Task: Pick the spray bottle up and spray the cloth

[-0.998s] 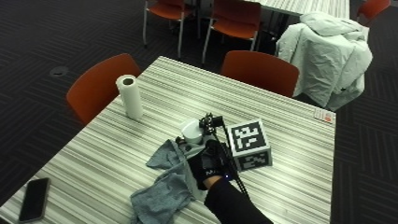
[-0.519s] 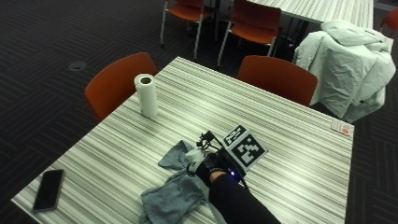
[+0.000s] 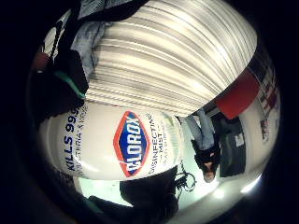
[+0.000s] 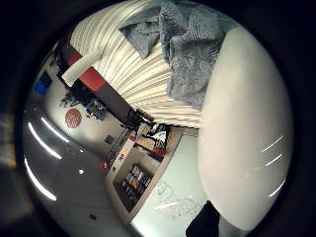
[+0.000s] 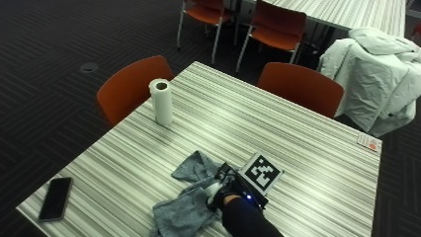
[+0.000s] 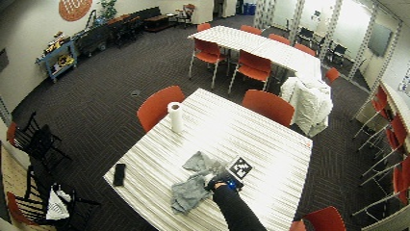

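A black-gloved right hand shows here, black straps across its back, a small blue light glowing at the wrist, dark long sleeve behind.

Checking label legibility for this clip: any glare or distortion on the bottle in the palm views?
Little finger side palm view: spray bottle label bulges but reads clearly. Thumb side palm view: the bottle is a blank white curve with thin glare streaks; cloth sharp.
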